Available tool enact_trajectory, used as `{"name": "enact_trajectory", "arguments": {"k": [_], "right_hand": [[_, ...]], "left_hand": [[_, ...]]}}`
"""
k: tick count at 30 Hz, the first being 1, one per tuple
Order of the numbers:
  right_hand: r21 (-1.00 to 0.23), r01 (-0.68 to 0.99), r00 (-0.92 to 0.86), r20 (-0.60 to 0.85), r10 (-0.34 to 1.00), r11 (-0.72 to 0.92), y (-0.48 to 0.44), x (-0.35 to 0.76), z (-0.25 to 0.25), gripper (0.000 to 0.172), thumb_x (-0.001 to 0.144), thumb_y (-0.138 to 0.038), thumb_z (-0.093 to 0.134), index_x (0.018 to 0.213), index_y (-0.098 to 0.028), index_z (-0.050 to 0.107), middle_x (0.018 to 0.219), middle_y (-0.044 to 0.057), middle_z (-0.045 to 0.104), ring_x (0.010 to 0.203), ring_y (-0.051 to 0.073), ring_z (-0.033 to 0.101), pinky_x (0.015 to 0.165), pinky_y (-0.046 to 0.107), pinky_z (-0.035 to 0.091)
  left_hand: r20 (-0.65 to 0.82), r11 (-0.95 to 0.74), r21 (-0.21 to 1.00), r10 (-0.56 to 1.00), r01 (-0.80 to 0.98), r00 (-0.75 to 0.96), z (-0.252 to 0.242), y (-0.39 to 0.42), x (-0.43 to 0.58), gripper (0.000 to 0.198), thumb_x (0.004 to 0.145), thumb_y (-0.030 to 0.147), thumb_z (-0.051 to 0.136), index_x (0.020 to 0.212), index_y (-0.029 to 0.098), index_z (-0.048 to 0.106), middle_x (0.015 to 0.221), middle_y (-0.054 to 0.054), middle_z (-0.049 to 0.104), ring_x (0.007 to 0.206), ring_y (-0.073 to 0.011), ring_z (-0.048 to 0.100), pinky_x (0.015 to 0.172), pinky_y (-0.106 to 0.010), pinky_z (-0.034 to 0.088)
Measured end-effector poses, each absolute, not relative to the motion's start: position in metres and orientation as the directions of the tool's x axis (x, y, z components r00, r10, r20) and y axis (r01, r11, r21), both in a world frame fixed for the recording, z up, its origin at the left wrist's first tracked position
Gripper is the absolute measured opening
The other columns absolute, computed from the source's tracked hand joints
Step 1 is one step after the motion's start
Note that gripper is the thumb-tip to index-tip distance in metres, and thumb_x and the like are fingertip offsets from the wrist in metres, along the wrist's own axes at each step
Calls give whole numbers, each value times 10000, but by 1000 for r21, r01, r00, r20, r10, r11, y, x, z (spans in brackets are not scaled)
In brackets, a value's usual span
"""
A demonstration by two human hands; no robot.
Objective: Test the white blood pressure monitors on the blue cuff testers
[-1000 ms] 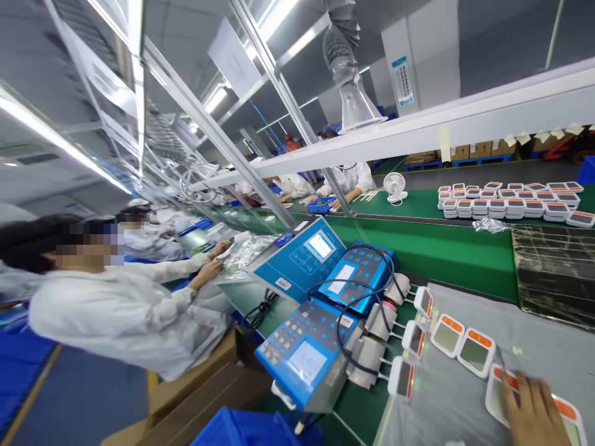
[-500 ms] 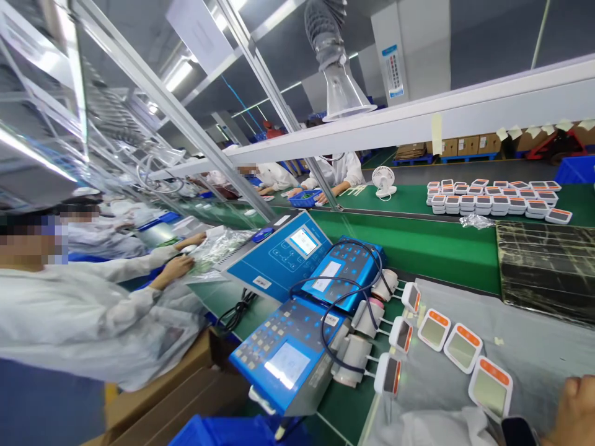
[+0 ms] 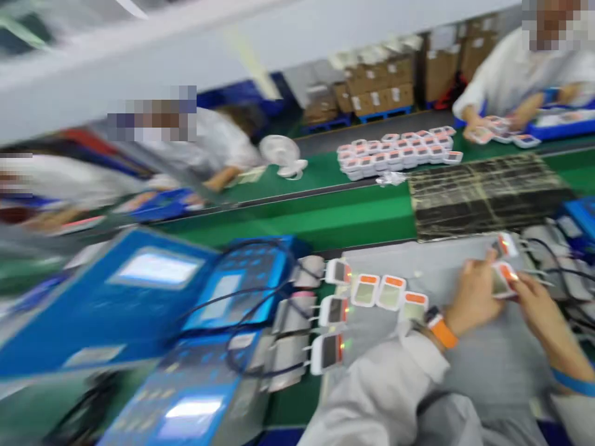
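The feed is tilted and smeared, so take this loosely. My right hand (image 3: 534, 303) has its grip closed on a white orange-topped device (image 3: 504, 280), held just above a grey sheet (image 3: 385, 257) on the tabletop. My left hand (image 3: 471, 296) is right beside it, and I can't tell whether that grip is closed or only touching. A second orange-topped device (image 3: 504, 244) sits just past the left fingers, possibly against a fixture. Three loose devices (image 3: 389, 292) lie in a row on the sheet, beside three docked devices (image 3: 332, 310) in test fixtures (image 3: 292, 316) cabled to a blue tester (image 3: 139, 279). Risks: a weak pinch could let the held device drop screen-down, and a careless elbow or wrist could knock the loose row into the docked units or snag a cable, unseating one. A co-worker's hands (image 3: 497, 118) work well apart, near a blue tray (image 3: 558, 133).
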State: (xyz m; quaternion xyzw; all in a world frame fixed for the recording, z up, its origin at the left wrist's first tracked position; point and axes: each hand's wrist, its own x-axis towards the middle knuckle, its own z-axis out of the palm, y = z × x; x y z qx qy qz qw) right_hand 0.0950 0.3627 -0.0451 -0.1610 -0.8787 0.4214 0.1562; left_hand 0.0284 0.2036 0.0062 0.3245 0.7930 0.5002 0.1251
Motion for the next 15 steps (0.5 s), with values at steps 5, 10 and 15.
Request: {"name": "enact_trajectory", "arguments": {"k": [5,10,15], "right_hand": [[-915,181,-868,23,495,361,357,80,-40,248,857,-429,443,826,-255,617,776,25,723,706,235,687,615,339,590],[-837,206,-899,44,436,508,372,103,-26,322,963,-413,408,994,-220,663,812,26,734,710,221,692,642,335,587],[-434,28,-943,286,167,900,422,108,-9,317,977,-326,517,1196,-153,668,1202,146,724,1152,308,654,1021,503,520]], "left_hand": [[267,169,883,584,437,-766,-11,217,21,936,628,79,704,1500,258,415,1321,-85,641,1186,-342,532,1070,-491,439],[231,292,839,571,458,-788,-15,220,28,866,608,71,725,1421,251,486,1255,-94,639,1175,-338,546,1064,-509,437],[107,89,983,437,162,-893,-34,229,37,739,559,13,698,1246,241,549,1224,-74,604,1176,-279,587,1061,-455,472]]}}
